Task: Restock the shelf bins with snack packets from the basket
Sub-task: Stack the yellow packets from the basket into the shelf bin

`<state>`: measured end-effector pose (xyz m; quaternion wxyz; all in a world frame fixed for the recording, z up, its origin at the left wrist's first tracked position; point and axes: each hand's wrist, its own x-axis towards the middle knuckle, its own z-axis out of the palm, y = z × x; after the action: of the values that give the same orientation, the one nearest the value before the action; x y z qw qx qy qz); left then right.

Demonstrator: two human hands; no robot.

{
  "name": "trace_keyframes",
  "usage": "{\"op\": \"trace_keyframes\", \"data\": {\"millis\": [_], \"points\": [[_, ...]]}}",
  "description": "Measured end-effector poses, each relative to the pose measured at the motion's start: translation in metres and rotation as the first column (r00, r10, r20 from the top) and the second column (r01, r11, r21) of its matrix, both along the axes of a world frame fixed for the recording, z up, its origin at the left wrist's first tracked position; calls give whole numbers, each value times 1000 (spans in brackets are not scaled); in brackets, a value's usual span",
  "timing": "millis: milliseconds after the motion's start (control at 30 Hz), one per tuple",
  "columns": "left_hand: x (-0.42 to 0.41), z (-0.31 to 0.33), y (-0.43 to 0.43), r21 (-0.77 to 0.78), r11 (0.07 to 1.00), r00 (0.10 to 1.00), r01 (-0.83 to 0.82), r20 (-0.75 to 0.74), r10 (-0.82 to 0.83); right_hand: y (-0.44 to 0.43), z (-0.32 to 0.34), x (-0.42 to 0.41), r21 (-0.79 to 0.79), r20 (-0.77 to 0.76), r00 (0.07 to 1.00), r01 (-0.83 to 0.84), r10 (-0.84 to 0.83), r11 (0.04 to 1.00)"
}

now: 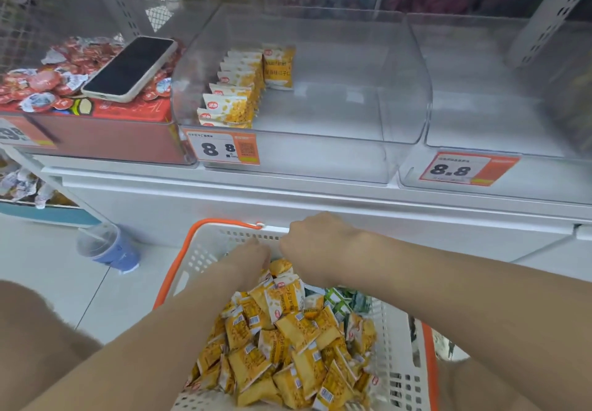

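Closest, yellow snack packets (288, 346) heaped in white basket (198, 257) between our knees. Our left hand (253, 260) and right hand (317, 244) dip in at basket's far end; fingers hidden, so grip we cannot tell. Beyond, clear bin (352, 74) holds short packet row (237, 90) along its left wall.

phone (129, 65): screen dark, lying on the red packets (41, 81), far left
cup (107, 245): bluish, clear lid i think, floor left
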<state>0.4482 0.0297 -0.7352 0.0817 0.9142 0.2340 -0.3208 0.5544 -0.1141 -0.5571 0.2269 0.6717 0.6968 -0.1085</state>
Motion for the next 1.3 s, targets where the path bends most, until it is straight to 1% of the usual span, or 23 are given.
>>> {"op": "trace_keyframes", "data": {"millis": [133, 267, 333, 400, 500, 567, 633, 667, 733, 767, 800, 833, 867, 900, 933, 967, 1000, 1067, 1100, 1133, 1233, 1267, 1300], "points": [[-4, 3, -13, 7, 999, 997, -48, 55, 48, 0, 3, 0, -27, -5, 1000, -10, 10, 1000], [-9, 19, -21, 16, 1000, 1000, 1, 11, -1, -6, 9, -3, -68, -42, 999, -10, 7, 998], [-11, 29, -22, 33, 999, 1000, -18, 19, 18, -9, 14, -4, -40, -55, 998, -9, 7, 999], [-10, 42, -19, 25, 994, 991, -105, 92, 102, -11, 22, -5, 51, -84, 996, 8, -4, 999], [-4, 78, -13, -75, 972, 924, -224, 301, 236, -14, 40, -3, 198, -105, 993, 71, -51, 978], [-1, 105, -13, -186, 945, 824, -268, 465, 325, -17, 55, 3, 259, -113, 984, 160, -135, 953], [-2, 133, -21, -360, 882, 660, -304, 588, 468, -20, 66, 11, 328, -118, 964, 263, -237, 907], [-2, 146, -26, -486, 815, 542, -315, 613, 575, -22, 71, 16, 363, -124, 947, 321, -296, 875], [-4, 171, -37, -746, 603, 291, -283, 532, 795, -24, 79, 26, 428, -175, 900, 435, -399, 792], [-5, 183, -40, -828, 508, 212, -239, 466, 859, -25, 82, 30, 449, -233, 867, 497, -439, 742], [-5, 195, -42, -883, 434, 162, -178, 409, 898, -24, 86, 34, 445, -326, 821, 571, -469, 690], [-5, 206, -44, -927, 360, 129, -107, 347, 929, -24, 90, 36, 390, -468, 746, 656, -474, 647], [-5, 215, -45, -958, 284, 105, -24, 280, 954, -23, 94, 38, 279, -658, 614, 737, -437, 615], [-6, 225, -45, -975, 217, 95, 48, 221, 971, -21, 97, 39, 147, -832, 426, 787, -355, 600], [-6, 232, -45, -980, 175, 99, 95, 185, 978, -19, 99, 39, 52, -928, 256, 808, -270, 587], [-6, 238, -44, -980, 165, 110, 112, 177, 978, -17, 102, 39, 33, -966, 176, 814, -192, 581], [-7, 243, -43, -978, 182, 136, 102, 195, 971, -15, 103, 40, 82, -973, 190, 815, -132, 573], [-7, 251, -41, -972, 228, 196, 63, 236, 952, -12, 103, 42, 177, -959, 270, 810, -86, 559], [-7, 253, -40, -971, 233, 191, 60, 240, 952, -10, 102, 43, 175, -961, 264, 810, -82, 559], [-6, 255, -40, -970, 233, 166, 63, 240, 956, -8, 102, 43, 136, -975, 211, 819, -72, 557], [-2, 259, -38, -963, 262, 67, 61, 266, 962, 0, 101, 40, -76, -997, -70, 839, -33, 539], [-1, 260, -36, -957, 285, 54, 46, 287, 956, 3, 100, 39, -109, -993, -114, 838, -25, 535], [-1, 263, -33, -941, 339, 64, 17, 339, 939, 7, 100, 39, -115, -992, -123, 841, -20, 529]]}}
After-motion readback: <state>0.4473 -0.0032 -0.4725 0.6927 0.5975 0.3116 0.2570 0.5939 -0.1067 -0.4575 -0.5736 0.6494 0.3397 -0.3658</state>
